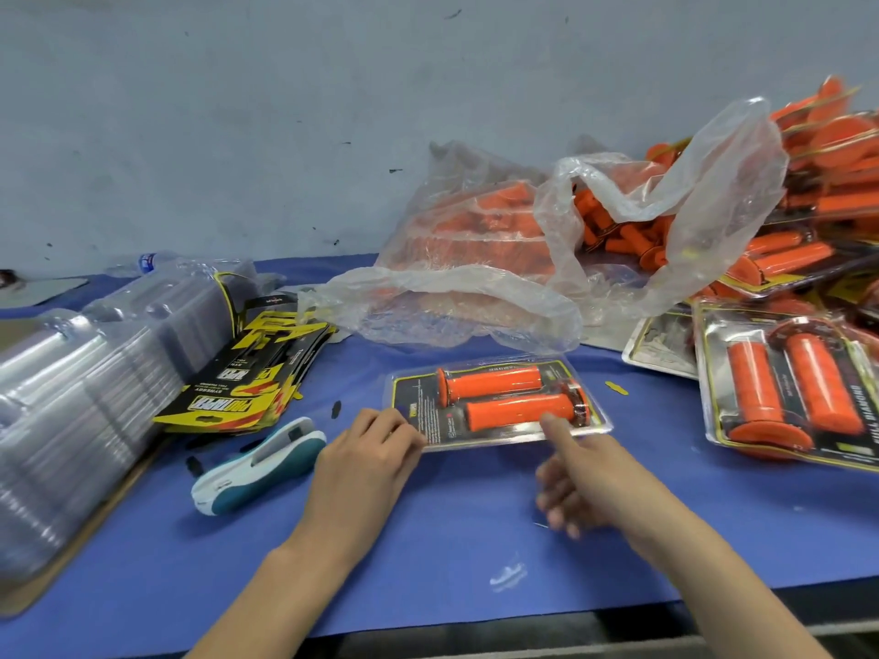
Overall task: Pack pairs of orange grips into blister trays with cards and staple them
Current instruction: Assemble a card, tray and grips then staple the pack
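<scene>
Blister tray (504, 442) lies flat at frame centre on the blue surface (452, 539), with two orange grips (494, 383) side by side inside over a black-and-yellow card (428, 420). Left hand (366, 461) curls its fingers (404, 432) onto the lower-left corner, pinching it. Right hand (585, 473) touches the near edge with one straight finger, the others loosely bent and blurred.

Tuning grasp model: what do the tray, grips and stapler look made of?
Tray: thin clear plastic, glossy; glare, see-through.
Grips: likely rubber, orange, matte, faintly textured.
Stapler: seemingly hard plastic, white and teal, smooth sheen.
</scene>
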A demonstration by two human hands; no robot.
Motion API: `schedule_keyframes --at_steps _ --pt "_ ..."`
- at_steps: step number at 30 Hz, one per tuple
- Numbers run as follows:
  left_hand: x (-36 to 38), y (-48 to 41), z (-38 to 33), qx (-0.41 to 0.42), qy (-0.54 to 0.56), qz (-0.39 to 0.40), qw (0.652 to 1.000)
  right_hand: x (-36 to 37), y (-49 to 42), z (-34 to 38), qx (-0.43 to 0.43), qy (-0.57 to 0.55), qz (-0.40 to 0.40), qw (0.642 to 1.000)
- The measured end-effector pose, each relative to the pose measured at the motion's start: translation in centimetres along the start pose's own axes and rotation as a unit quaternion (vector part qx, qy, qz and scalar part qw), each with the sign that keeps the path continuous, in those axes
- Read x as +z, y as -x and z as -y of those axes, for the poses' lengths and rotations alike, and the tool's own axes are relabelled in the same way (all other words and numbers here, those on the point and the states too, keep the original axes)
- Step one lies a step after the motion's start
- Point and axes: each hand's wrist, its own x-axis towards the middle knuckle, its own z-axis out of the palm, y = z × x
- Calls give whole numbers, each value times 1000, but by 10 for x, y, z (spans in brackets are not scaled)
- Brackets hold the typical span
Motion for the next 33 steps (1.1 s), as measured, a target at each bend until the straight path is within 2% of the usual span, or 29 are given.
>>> schedule_keyframes --at_steps 1,2,3,4,5,7,9,13,20,23,25,28,30,33 --pt "0 0 2 0 2 -3 1000 5 4 -2 -58 100 -18 993" --pt "1 -1 4 2 3 -5 1000 13 6 -5 -153 207 -71 964" --pt "1 -1 4 2 10 -5 1000 22 6 -7 -283 296 -146 901" --pt "1 0 4 0 21 -5 1000 32 4 -6 -392 361 -188 825" --pt "2 0 4 -3 35 -2 999 41 2 -3 -454 408 -197 767" --pt "3 1 5 -6 55 9 998 54 -11 -1 -477 486 -171 712" --pt "2 3 6 9 75 42 996 61 -21 -1 -466 535 -173 684" --pt "2 4 14 28 85 79 993 63 -29 -2 -493 517 -183 675" --pt "-2 1 20 47 51 70 995 60 -30 0 -503 470 -141 711" --pt "-6 2 26 45 82 62 994 60 -32 0 -513 457 -138 713" --pt "-11 6 34 0 91 50 995 60 -33 -1 -521 454 -145 708" --pt "-20 14 56 -156 16 40 987 59 -32 -2 -525 457 -151 702" --pt "-26 24 69 -250 -37 95 963 59 -32 -2 -522 462 -150 701" --pt "-33 35 81 -281 -132 234 921 59 -31 -1 -515 467 -145 705"
